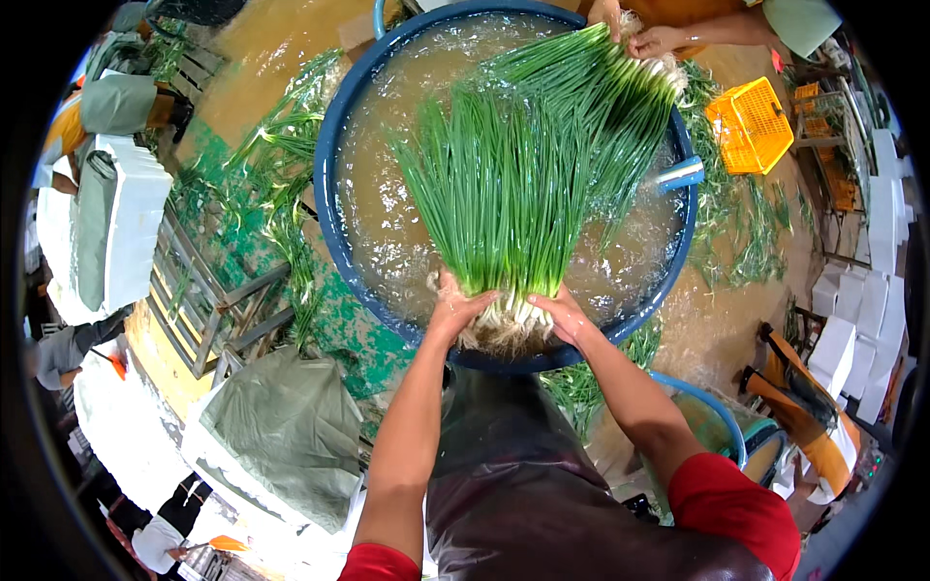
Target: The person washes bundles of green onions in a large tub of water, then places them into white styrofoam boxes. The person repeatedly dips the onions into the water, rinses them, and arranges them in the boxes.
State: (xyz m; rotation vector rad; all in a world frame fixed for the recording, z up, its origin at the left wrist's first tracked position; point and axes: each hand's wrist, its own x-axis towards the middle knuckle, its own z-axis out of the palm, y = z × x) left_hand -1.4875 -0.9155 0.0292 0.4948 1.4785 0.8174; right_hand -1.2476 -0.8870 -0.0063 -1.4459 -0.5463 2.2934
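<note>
A wide bundle of green onions [501, 196] spreads over a round blue tub [328, 218] of murky water. Its white, rooted ends point towards me at the near rim. On the left side of the white stems my left hand [459, 306] grips the bundle, thumb laid across the front. My right hand [563, 314] grips the same bundle from the right, its thumb pointing inward. The fingers behind the stems are hidden. Beyond, a co-worker's hands [639, 40] hold a second bunch of green onions [617, 109], whose leaves reach down into the tub.
A blue-ended pipe [681, 175] crosses the tub's right rim. Loose green onions [294, 240] litter the wet floor. A yellow plastic basket [752, 125] stands at the right, a wooden rack [211, 298] and foam boxes [134, 218] at the left. Other people work around.
</note>
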